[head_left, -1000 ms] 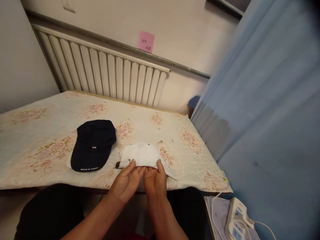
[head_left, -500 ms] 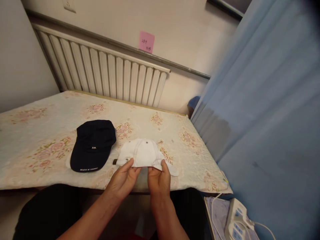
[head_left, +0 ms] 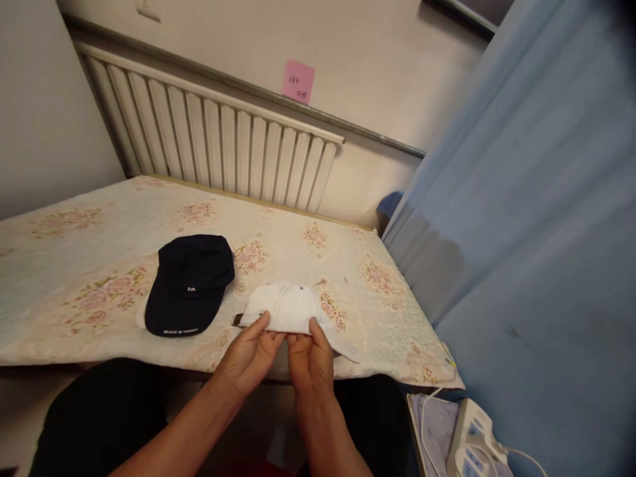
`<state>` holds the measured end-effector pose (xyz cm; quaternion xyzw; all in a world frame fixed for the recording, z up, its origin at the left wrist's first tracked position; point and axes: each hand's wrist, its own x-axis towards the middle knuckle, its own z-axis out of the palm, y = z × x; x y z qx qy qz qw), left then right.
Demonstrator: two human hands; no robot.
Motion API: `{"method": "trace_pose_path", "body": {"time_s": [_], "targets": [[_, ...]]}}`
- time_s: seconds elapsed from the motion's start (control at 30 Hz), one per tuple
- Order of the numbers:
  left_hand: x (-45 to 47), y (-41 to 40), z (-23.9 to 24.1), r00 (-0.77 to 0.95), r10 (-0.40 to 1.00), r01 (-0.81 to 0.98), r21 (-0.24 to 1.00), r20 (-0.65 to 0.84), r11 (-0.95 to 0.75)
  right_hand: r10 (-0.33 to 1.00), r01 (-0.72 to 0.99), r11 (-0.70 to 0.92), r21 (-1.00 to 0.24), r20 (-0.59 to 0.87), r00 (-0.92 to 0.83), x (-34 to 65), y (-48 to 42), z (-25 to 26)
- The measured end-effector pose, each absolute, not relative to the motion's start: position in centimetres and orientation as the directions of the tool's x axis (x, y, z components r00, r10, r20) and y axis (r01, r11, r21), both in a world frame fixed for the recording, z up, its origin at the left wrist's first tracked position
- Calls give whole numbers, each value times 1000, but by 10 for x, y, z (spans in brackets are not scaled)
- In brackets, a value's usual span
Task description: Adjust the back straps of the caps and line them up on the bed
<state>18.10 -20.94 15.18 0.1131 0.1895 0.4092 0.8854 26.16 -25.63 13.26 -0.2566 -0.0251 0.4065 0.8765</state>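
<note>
Pinching the near edge of a white cap [head_left: 285, 308], the left hand [head_left: 253, 356] and the right hand [head_left: 311, 359] sit close together in the lower middle of the frame. The cap's brim [head_left: 344, 346] points toward the lower right; a dark strap end [head_left: 237, 320] sticks out left. A black cap [head_left: 193, 278] lies on the flowered bed [head_left: 281, 242], left of centre, with a power strip [head_left: 470, 437] at lower right.

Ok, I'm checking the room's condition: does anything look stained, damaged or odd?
The blue curtain has a grey patch beside the bed, darker than its surroundings. It could be a stain or shadow; I can't tell. The white cap and dark cap show no visible damage.
</note>
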Motion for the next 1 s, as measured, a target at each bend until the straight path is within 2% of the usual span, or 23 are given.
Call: {"method": "trace_pose_path", "body": {"time_s": [0.2, 0.47, 0.67, 1.0], "targets": [[178, -199, 151, 592, 768, -709, 297, -242, 640, 719, -715, 548, -434, -191, 668, 266, -256, 137], [174, -183, 141, 587, 764, -734, 221, -269, 642, 691, -688, 553, -470, -202, 694, 268, -252, 137], [175, -170, 140, 662, 707, -686, 180, -250, 705, 712, -697, 560, -449, -170, 681, 265, -242, 136], [176, -132, 116, 735, 642, -617, 176, -219, 767, 662, -625, 554, -550, -164, 731, 264, -211, 126]]}}
